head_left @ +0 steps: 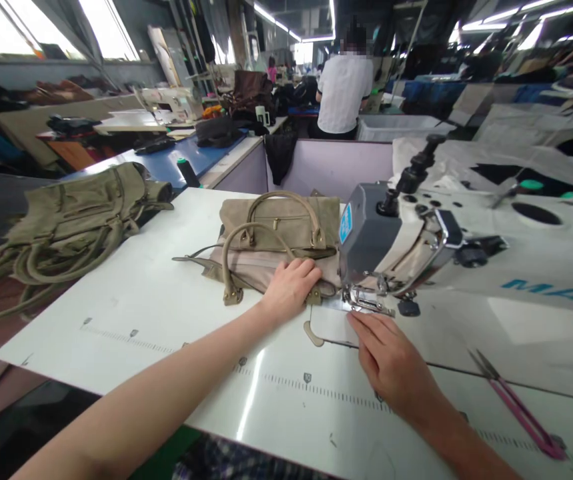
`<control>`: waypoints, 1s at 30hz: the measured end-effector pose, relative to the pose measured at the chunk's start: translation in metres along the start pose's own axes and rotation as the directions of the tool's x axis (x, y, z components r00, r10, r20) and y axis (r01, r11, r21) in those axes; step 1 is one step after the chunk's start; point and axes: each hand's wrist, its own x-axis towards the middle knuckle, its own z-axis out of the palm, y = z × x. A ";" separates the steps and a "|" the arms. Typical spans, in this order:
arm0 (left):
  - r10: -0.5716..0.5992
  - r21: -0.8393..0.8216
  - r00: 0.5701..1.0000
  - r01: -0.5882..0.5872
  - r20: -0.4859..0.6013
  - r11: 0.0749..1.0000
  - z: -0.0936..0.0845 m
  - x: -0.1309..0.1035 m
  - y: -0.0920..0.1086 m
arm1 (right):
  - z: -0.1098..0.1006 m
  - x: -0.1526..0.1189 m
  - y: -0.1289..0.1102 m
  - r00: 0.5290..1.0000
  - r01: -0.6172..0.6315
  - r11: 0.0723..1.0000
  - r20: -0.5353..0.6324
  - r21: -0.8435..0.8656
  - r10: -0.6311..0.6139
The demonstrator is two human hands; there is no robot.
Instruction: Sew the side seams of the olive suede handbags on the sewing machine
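Observation:
An olive-green handbag [293, 217] with two rolled handles lies on the white sewing table, its right side up against the head of the sewing machine [376, 233]. My left hand [293, 287] rests on the bag's near edge, fingers curled onto the fabric beside the front handle. Close to the presser foot [361, 300], my right hand [381, 340] has its fingers together and pointing at the needle area. Whatever those fingertips press or hold is too small to make out. The bag's right edge is partly hidden behind the machine head.
More olive bags [81, 213] are piled at the left. Pink-handled snips [521, 407] lie at the right front. A dark thread cone [187, 173] stands at the table's back edge. A person in a white shirt [343, 93] is farther back.

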 end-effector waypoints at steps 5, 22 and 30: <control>0.063 -0.044 0.996 -0.060 0.061 0.997 -0.029 -0.082 -0.004 | -0.001 0.001 0.001 1.000 0.000 1.000 -0.006 -0.013 0.000; 0.027 -0.357 0.985 0.036 0.169 0.934 -0.101 -0.227 0.023 | -0.006 -0.001 -0.001 0.998 -0.047 0.997 -0.028 0.062 0.049; 0.037 -0.167 0.999 -0.042 -0.037 0.985 -0.108 -0.165 0.038 | -0.005 0.001 -0.002 0.997 -0.058 0.998 -0.056 0.039 0.060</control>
